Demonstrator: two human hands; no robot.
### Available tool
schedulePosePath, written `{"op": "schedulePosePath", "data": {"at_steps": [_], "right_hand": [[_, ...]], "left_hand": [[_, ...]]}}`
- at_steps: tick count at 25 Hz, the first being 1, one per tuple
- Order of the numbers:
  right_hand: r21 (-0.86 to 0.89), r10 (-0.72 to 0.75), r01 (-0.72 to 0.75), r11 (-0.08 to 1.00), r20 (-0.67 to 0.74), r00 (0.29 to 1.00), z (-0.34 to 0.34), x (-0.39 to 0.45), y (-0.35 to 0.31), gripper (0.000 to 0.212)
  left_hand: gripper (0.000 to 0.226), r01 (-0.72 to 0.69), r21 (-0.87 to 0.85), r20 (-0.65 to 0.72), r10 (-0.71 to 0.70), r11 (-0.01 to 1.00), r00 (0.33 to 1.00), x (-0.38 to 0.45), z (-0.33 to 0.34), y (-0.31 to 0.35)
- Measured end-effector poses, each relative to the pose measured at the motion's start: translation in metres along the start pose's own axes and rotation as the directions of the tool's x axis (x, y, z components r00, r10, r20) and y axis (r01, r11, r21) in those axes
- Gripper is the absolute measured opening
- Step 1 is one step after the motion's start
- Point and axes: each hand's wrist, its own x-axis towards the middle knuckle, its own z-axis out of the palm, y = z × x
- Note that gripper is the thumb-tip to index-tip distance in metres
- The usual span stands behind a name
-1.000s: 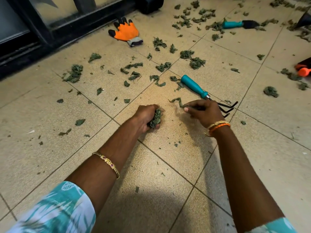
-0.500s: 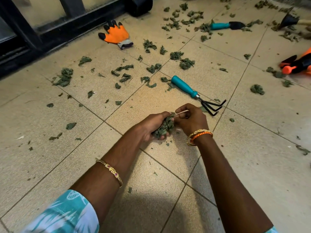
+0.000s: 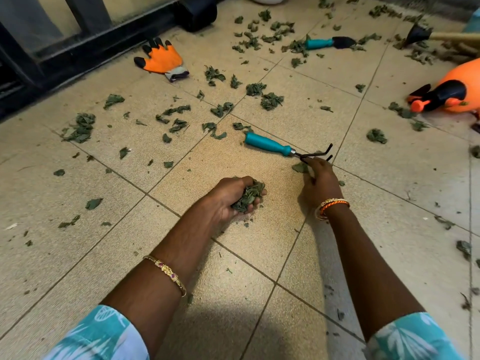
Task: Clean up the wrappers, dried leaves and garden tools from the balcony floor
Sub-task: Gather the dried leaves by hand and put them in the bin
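Head view: left hand (image 3: 233, 196) curled round a wad of leaves (image 3: 248, 196), just above the tiles (image 3: 78, 255). Right hand (image 3: 318, 183) reaches to a leaf (image 3: 300, 167) by the rake (image 3: 283, 148) tines — fingers bent, can't tell if pinching it. More leaves scattered w/ glove (image 3: 161, 59), trowel (image 3: 330, 42), sprayer (image 3: 446, 93) farther off.

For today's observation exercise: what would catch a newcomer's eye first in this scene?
Dried leaves lie scattered across the tiled floor, and the left hand grips a bunch of them at the centre. The right hand reaches for a leaf beside a teal hand rake. An orange glove lies by the door frame.
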Motion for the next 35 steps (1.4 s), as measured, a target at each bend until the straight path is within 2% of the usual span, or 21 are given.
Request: {"op": "schedulePosePath", "data": {"at_steps": [5, 8, 11, 13, 14, 15, 16, 17, 18, 19, 20, 22, 24, 28, 29, 30, 32, 35], "right_hand": [[-0.130, -0.174, 0.181, 0.975, 0.063, 0.983, 0.017, -0.008, 0.002, 0.038], [-0.203, -0.206, 0.189, 0.961, -0.069, 0.976, 0.025, -0.017, -0.007, 0.028], [-0.280, -0.255, 0.232, 0.932, -0.049, 0.966, 0.019, -0.013, -0.007, 0.019], [-0.148, -0.176, 0.165, 0.975, -0.064, 0.982, 0.013, -0.009, -0.006, 0.015], [-0.009, -0.047, 0.047, 0.999, -0.099, 0.994, 0.007, -0.009, -0.008, 0.014], [0.182, 0.117, -0.097, 0.978, -0.099, 0.988, -0.001, -0.011, -0.011, 0.013], [0.404, 0.246, -0.207, 0.891, -0.046, 0.968, -0.009, -0.014, -0.015, 0.013], [0.604, 0.307, -0.268, 0.751, 0.040, 0.951, -0.018, -0.019, -0.021, 0.014], [0.732, 0.313, -0.296, 0.614, 0.119, 0.942, -0.025, -0.026, -0.028, 0.015], [0.792, 0.290, -0.314, 0.523, 0.181, 0.940, -0.031, -0.034, -0.035, 0.016], [0.812, 0.265, -0.334, 0.479, 0.229, 0.937, -0.035, -0.042, -0.042, 0.015], [0.784, 0.277, -0.374, 0.496, 0.265, 0.924, -0.038, -0.053, -0.054, 0.016], [0.703, 0.335, -0.390, 0.594, 0.225, 0.915, -0.038, -0.058, -0.055, 0.019], [0.667, 0.341, -0.396, 0.631, 0.220, 0.914, -0.049, -0.067, -0.031, 0.011], [0.646, 0.357, -0.384, 0.660, 0.181, 0.916, -0.052, -0.070, -0.020, 0.013], [0.569, 0.373, -0.358, 0.740, 0.094, 0.923, -0.053, -0.070, -0.008, 0.017], [0.255, 0.307, -0.284, 0.924, -0.053, 0.950, -0.052, -0.060, 0.018, 0.030], [-0.093, 0.173, -0.166, 0.982, 0.078, 0.982, -0.039, -0.042, 0.046, 0.052]], "left_hand": [[0.015, -0.026, 0.016, -0.048, 0.027, 1.000, 0.998, 0.007, 0.003, -0.004], [0.015, -0.002, -0.014, -0.096, 0.001, 1.000, 0.995, 0.011, 0.006, -0.005], [0.014, 0.007, -0.032, -0.117, -0.011, 0.999, 0.993, 0.011, 0.012, -0.003], [0.014, 0.006, -0.056, -0.096, -0.012, 0.998, 0.995, 0.010, 0.017, 0.000], [0.015, 0.007, -0.065, -0.089, -0.013, 0.998, 0.996, 0.009, 0.019, 0.000], [0.017, 0.009, -0.064, -0.085, -0.014, 0.998, 0.996, 0.008, 0.021, 0.001], [0.021, 0.008, -0.049, -0.083, -0.012, 0.999, 0.996, 0.008, 0.022, 0.000], [0.026, 0.007, -0.016, -0.080, -0.008, 1.000, 0.997, 0.009, 0.023, -0.001], [0.031, 0.005, 0.028, -0.073, -0.003, 1.000, 0.997, 0.010, 0.024, -0.003], [0.037, 0.004, 0.076, -0.057, 0.000, 0.997, 0.998, 0.010, 0.026, -0.004], [0.045, 0.001, 0.122, -0.030, 0.002, 0.993, 1.000, 0.009, 0.030, -0.006], [0.056, -0.016, 0.172, 0.036, 0.010, 0.985, 0.999, 0.006, 0.040, -0.007], [0.056, -0.049, 0.164, 0.072, 0.038, 0.985, 0.997, 0.003, 0.050, -0.006], [0.025, -0.043, 0.150, 0.115, 0.026, 0.988, 0.993, 0.001, 0.066, -0.010], [0.018, -0.022, 0.134, 0.119, 0.006, 0.991, 0.993, 0.000, 0.071, -0.010], [0.015, -0.005, 0.121, 0.117, -0.010, 0.993, 0.993, 0.000, 0.076, -0.011], [0.013, 0.012, 0.106, 0.109, -0.023, 0.994, 0.994, 0.001, 0.086, -0.012], [0.012, 0.013, 0.115, 0.090, -0.023, 0.993, 0.996, 0.006, 0.095, -0.014]]}}
